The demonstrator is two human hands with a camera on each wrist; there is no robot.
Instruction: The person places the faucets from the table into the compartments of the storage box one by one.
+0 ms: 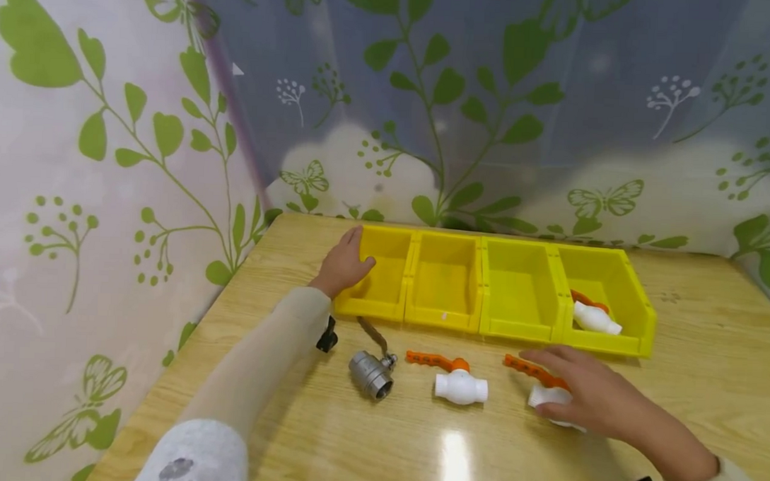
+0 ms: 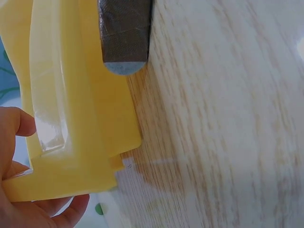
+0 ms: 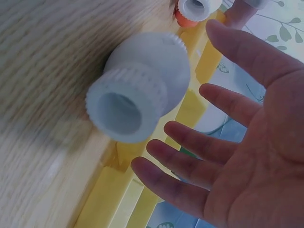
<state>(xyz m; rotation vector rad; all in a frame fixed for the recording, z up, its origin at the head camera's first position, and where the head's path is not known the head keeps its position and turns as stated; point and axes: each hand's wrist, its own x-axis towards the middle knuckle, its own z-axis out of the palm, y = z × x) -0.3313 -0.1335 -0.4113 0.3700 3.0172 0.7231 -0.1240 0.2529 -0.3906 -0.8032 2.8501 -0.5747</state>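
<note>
My left hand (image 1: 346,264) grips the outer side wall of the leftmost yellow bin (image 1: 382,308); in the left wrist view its thumb is inside the wall and its fingers outside. My right hand (image 1: 599,395) reaches over a white plastic ball valve (image 1: 548,395) with an orange lever, partly hiding it. Its fingers are spread in the right wrist view, beside the valve body (image 3: 147,80), with nothing held. A second white valve (image 1: 461,387) with an orange lever lies left of it. Further left is a metal ball valve (image 1: 371,374) with a brown-sleeved lever.
Four yellow bins stand joined in a row at the back of the wooden table (image 1: 327,437). In the rightmost bin (image 1: 639,327) lies another white valve (image 1: 596,319) with an orange lever. A leaf-patterned curtain (image 1: 374,176) hangs right behind the table.
</note>
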